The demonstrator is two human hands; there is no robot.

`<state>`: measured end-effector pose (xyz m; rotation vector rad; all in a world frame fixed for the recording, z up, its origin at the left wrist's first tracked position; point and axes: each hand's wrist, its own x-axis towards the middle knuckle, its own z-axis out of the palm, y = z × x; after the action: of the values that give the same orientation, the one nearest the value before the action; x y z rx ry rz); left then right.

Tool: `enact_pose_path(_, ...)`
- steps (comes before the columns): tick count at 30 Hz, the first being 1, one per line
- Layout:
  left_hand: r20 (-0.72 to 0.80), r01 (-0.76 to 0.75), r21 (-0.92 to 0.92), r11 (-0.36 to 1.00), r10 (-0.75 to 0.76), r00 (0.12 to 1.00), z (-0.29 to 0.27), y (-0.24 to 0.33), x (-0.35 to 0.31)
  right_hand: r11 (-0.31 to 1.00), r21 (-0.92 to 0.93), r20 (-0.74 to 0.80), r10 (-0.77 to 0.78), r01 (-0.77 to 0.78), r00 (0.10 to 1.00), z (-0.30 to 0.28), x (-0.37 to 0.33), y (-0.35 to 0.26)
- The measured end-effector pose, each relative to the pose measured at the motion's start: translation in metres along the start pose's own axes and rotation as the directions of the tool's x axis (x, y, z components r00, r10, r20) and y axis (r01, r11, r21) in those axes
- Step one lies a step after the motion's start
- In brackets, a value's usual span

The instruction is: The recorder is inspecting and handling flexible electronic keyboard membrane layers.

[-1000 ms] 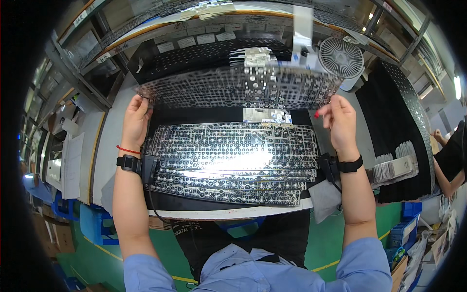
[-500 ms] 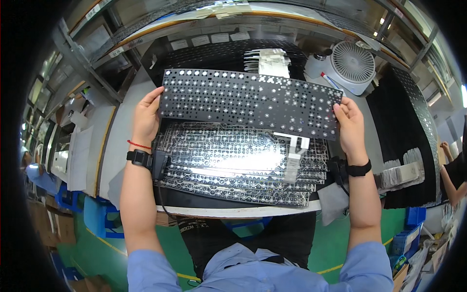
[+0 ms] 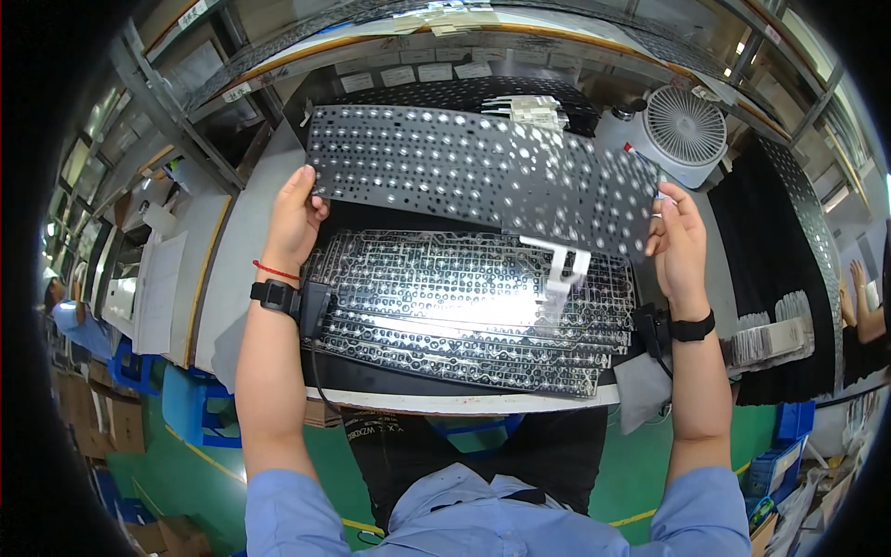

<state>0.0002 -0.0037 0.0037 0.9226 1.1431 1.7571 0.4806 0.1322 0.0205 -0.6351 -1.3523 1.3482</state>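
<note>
A black perforated keyboard sheet [image 3: 408, 162], dotted with silvery spots, is held up over the table, slightly blurred. My left hand [image 3: 295, 209] is closed on its left edge. At its right edge, my right hand [image 3: 679, 237] has its fingers curled loosely against the sheet, a little apart from one another. Below lies a stack of clear keyboard membrane sheets [image 3: 418, 278] with printed circuit lines, glaring under the light. A white angular piece [image 3: 561, 265] rests on the stack's right part.
Behind the held sheet, more black sheets [image 3: 445, 93] carry a bundle of pale strips [image 3: 529, 111]. A white fan [image 3: 685, 125] stands at the back right. Black sheets [image 3: 775, 232] with another strip bundle [image 3: 770, 339] lie right. A metal rack [image 3: 153, 102] rises left; other people are at both sides.
The sheet has risen and tilted farther away, with its spots now blurred. My left hand has shifted slightly right, and the fingers of my right hand have loosened at the edge.
</note>
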Motion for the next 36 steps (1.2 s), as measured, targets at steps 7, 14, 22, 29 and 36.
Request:
enact_pose_path(7, -0.258, -0.09, -0.073, 0.993, 0.068, 0.964, 0.011, 0.005, 0.001, 0.947, -0.285, -0.072, 0.129, -0.145, 0.989, 0.002, 0.0, -0.001)
enact_pose_path(14, -0.134, -0.023, 0.038, 0.999, 0.027, 0.991, -0.009, 0.003, 0.002, 0.694, -0.7, 0.254, 0.46, -0.166, 0.851, -0.003, -0.004, 0.01)
enact_pose_path(22, -0.096, 0.064, 0.116, 0.991, -0.053, 0.994, -0.001, 0.002, 0.0, 0.66, -0.742, 0.308, 0.489, -0.115, 0.816, -0.004, -0.007, 0.007)
enact_pose_path(29, -0.078, 0.134, 0.224, 0.965, -0.119, 0.99, -0.002, -0.003, 0.001, 0.736, -0.656, 0.248, 0.418, -0.166, 0.874, -0.004, -0.005, 0.007)
enact_pose_path(36, -0.007, 0.196, 0.337, 0.921, -0.206, 0.979, 0.007, -0.003, -0.002, 0.736, -0.661, 0.226, 0.381, -0.146, 0.896, 0.001, -0.005, 0.002)
